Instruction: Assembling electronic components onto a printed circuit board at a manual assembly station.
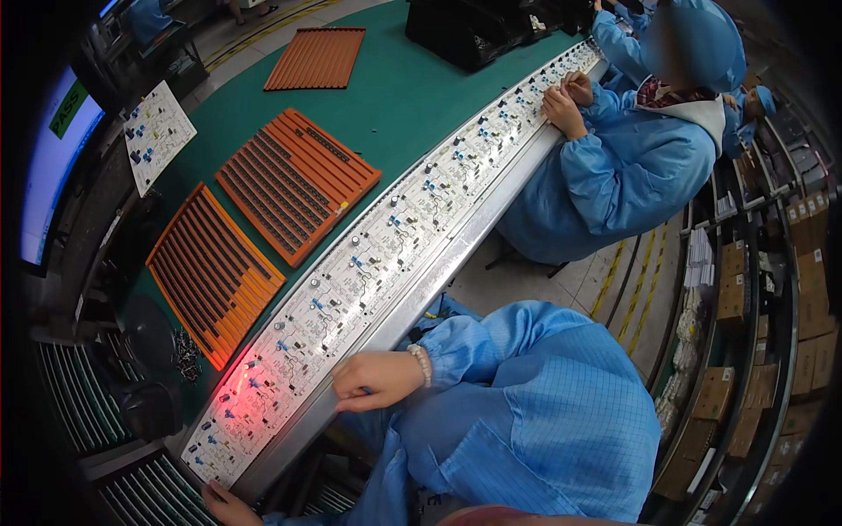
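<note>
A long row of white circuit boards (360,272), fitted with small blue and black components, lies on a metal rail (351,337) running from near left to far right. Red light falls on the boards near me. My right hand (377,381), a beaded bracelet at its wrist, rests at the rail's near side with its fingers curled and nothing visible in them. My left hand (230,506) is at the near end of the row, fingertips by the last board's edge. Its fingers are partly hidden and dark.
Orange slotted trays (215,272) of dark parts lie on the green table (395,96) beyond the boards. A monitor (57,167) and an upright white board (158,136) stand left. A co-worker (605,167) in blue handles boards farther along; shelves with cartons (715,394) line the right.
</note>
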`<state>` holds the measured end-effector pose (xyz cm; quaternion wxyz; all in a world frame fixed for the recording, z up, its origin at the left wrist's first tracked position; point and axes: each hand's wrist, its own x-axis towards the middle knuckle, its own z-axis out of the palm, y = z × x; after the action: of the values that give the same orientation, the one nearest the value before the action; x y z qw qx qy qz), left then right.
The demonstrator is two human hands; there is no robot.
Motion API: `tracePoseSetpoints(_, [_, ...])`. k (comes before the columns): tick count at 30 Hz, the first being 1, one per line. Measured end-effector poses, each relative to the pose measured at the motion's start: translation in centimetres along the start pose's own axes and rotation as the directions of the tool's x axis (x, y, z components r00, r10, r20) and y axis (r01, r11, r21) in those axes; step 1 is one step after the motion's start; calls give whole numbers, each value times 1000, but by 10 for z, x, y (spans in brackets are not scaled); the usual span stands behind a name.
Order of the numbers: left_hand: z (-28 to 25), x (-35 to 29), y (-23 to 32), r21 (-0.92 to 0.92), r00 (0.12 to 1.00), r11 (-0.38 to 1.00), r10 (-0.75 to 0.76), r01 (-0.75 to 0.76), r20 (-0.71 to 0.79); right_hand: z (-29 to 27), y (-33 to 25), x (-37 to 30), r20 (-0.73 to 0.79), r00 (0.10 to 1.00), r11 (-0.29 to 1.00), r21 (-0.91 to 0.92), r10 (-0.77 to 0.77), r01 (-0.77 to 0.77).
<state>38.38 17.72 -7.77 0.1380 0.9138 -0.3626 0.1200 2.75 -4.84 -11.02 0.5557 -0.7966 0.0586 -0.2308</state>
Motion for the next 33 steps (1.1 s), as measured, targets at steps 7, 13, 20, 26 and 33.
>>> tracePoseSetpoints(7, [-24, -6, 53, -392, 951, 918, 168, -55, 260, -3, 3, 0, -52, 998, 998, 47, -36, 39])
tracePoseSetpoints(13, [-59, 9, 176, -491, 707, 731, 648, -474, 283, -6, 2, -8, -89, 996, 999, 42, -3, 7])
tracePoseSetpoints(20, [-16, 45, 240, -530, 585, 512, 810, -676, 36, -34, -29, -16, -31, 994, 990, -86, 107, -109])
tracePoseSetpoints(26, [62, 81, 260, -461, 668, 556, 735, -691, -116, -79, -50, -15, -40, 998, 942, -330, 51, -61])
tracePoseSetpoints(33, [91, 88, 274, -284, 636, 578, 745, -765, -199, -160, -45, 4, -194, 971, 677, -697, 137, -235])
